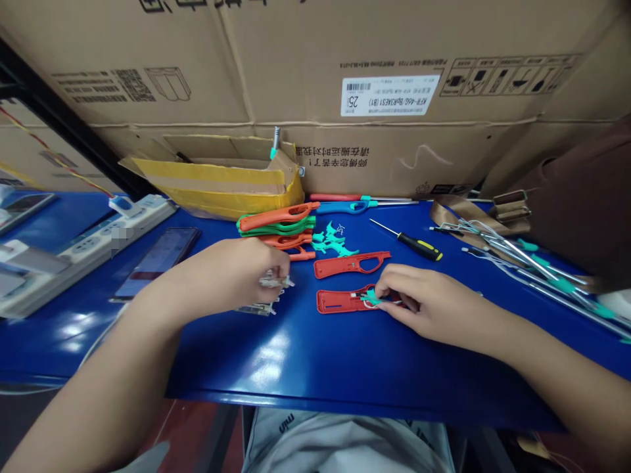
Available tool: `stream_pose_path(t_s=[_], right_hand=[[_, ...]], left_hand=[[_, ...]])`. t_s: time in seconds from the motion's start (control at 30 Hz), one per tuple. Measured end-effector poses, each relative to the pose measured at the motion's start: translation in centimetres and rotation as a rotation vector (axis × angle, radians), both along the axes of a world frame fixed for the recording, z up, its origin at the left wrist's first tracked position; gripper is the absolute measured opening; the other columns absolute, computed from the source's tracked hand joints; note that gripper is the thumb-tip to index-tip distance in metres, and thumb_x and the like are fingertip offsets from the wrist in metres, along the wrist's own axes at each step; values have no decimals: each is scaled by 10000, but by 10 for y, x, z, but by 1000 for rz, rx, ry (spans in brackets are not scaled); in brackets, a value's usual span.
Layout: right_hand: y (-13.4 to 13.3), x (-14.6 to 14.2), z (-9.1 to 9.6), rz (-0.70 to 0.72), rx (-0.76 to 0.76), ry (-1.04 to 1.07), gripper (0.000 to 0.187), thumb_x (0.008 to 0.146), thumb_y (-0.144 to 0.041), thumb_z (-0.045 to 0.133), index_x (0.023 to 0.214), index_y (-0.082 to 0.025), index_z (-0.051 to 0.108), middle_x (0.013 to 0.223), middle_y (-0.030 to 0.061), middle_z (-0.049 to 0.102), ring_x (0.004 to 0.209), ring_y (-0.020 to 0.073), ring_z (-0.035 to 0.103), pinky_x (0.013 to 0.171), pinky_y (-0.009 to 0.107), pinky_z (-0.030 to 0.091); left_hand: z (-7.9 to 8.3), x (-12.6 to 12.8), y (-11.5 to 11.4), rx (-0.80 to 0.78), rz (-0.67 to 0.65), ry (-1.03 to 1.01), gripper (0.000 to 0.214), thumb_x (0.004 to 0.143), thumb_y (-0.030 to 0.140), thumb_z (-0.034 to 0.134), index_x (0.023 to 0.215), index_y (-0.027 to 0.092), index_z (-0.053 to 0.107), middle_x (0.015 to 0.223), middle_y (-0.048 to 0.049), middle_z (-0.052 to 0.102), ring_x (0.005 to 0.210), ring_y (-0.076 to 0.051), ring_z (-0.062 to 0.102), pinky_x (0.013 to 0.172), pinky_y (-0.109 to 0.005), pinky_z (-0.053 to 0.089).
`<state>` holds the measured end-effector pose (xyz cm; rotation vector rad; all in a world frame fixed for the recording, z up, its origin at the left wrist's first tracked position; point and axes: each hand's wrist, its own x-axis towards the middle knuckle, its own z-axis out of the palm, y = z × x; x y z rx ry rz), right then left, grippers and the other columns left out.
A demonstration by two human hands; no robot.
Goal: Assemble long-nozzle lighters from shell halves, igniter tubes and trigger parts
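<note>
My right hand [424, 299] pinches a small teal plastic part [371, 299] against an open red handle shell [338, 301] lying flat on the blue table [315, 358]. A second red shell [351, 263] lies just behind it. My left hand [241, 270] is closed on a small clear, silvery part [273, 282], above more such parts [256, 307] on the table. Behind them sit a stack of orange and green handles [279, 226] and a loose heap of teal parts [331, 242].
A black and yellow screwdriver [409, 242] lies right of the shells. Long metal rods with teal tips [537, 269] spread at the right. A yellow-taped cardboard box [221, 180], a phone [158, 259] and power strips [93, 236] stand at the left; big cartons wall the back.
</note>
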<state>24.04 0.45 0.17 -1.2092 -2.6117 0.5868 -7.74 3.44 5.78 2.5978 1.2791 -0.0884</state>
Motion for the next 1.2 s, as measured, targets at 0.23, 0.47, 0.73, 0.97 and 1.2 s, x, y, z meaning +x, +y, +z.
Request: stream_pose_path(t_s=[0.23,0.47,0.73,0.97,1.2], right_hand=[[-2,-5,-3,-1,-12,83,55,956,-197,575,985,-217,617,1000,35,634,731,130,550,652,254,422],[-2,-7,-5,-56,-53,194,57,914,-156,596,889,-197,627,955,29,628,614,86,492,591,233,421],[-5,-12,-6,-247,-361,363,63,893,-243,641,868,-187,652,608,-43,588,490,80,522,455,198,388],[-3,-16,-5,-237,-410,420,93,899,-253,632,871,-180,682,629,-30,621,494,84,570,467,197,444],[-6,-15,-9,-199,-344,411,95,908,-237,621,875,-187,695,697,-17,632,554,84,559,499,202,433]], left_hand=[[-32,43,-19,-32,-58,-540,43,872,196,669,914,194,661,864,4,690,777,-137,641,717,-247,488],[-59,57,-27,-111,-14,-738,30,910,171,656,928,185,637,897,6,661,799,-116,634,724,-228,509],[-65,57,-29,-26,-87,-617,79,995,221,563,1033,195,627,937,-13,683,837,-154,634,762,-276,502],[-70,57,-27,-81,-144,-607,166,1028,227,520,1134,201,645,1072,-38,704,956,-154,668,855,-269,520],[-72,58,-27,-103,-168,-599,166,1034,235,505,1128,202,638,1065,-39,703,954,-158,669,854,-267,519]])
